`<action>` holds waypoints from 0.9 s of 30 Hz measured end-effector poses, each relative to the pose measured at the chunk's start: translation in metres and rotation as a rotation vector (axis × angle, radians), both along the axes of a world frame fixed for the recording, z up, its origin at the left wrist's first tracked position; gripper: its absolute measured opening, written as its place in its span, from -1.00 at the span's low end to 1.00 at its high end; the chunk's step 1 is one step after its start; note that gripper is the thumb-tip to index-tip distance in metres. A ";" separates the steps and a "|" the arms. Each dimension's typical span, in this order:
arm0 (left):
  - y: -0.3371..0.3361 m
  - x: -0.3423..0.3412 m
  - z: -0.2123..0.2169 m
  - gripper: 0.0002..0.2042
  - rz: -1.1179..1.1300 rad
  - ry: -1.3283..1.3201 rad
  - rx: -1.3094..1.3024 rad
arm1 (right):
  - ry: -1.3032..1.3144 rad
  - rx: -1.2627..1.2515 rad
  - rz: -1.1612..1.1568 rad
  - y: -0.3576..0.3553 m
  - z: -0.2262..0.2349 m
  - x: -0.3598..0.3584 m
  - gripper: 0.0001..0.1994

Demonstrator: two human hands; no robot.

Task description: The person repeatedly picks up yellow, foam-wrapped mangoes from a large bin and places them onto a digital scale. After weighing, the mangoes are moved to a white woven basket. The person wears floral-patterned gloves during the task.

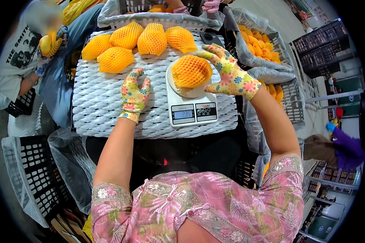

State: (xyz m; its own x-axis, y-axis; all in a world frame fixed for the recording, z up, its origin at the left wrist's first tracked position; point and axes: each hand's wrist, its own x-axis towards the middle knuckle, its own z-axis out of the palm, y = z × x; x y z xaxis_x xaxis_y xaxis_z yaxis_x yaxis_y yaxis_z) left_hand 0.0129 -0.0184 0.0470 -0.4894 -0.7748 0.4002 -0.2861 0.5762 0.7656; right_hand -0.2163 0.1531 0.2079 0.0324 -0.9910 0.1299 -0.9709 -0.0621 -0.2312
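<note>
A white kitchen scale (194,115) with a lit display stands on white foam netting (97,101) spread over the work surface. On its round pan sits a plump fruit in an orange foam net (192,71). My right hand (231,73), in a yellow flowered glove, is at the fruit's right side with thumb and fingers spread, not closed round it. My left hand (135,92), gloved alike, lies on the foam netting left of the scale, fingers apart and holding nothing. Beyond it lie several more netted fruits (152,39) in a loose group.
Lined crates of netted fruit (260,42) stand at the right, and another lined crate (158,18) is at the far edge. A dark phone-like object (211,39) lies behind the scale. At left, a co-worker holds a yellow fruit (46,45) partly in its net. Black crates (38,162) stand lower left.
</note>
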 end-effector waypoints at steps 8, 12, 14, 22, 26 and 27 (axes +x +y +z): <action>0.001 0.003 0.008 -0.65 -0.018 -0.025 -0.020 | -0.057 0.081 0.019 -0.015 -0.004 0.007 -0.12; 0.001 0.003 0.006 -0.67 -0.014 -0.007 -0.010 | -0.041 0.034 0.057 -0.010 -0.009 0.010 -0.13; 0.001 0.003 0.005 -0.67 -0.013 -0.015 -0.003 | -0.016 0.009 0.063 -0.008 -0.011 0.012 -0.13; 0.001 0.003 0.006 -0.68 -0.015 -0.025 0.005 | -0.027 -0.030 0.054 -0.001 -0.017 0.011 -0.10; 0.000 0.002 0.004 -0.68 -0.016 -0.030 -0.006 | -0.005 -0.041 0.042 -0.001 -0.017 0.010 -0.09; 0.000 0.002 0.003 -0.69 -0.006 -0.017 -0.026 | -0.004 -0.046 0.044 -0.003 -0.017 0.010 -0.08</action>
State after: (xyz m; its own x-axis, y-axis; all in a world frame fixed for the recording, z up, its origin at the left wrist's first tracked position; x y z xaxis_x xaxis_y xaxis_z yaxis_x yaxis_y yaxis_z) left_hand 0.0145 -0.0186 0.0495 -0.5011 -0.7613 0.4116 -0.2957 0.5976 0.7453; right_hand -0.2065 0.1503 0.1913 0.0753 -0.9815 0.1759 -0.9661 -0.1155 -0.2310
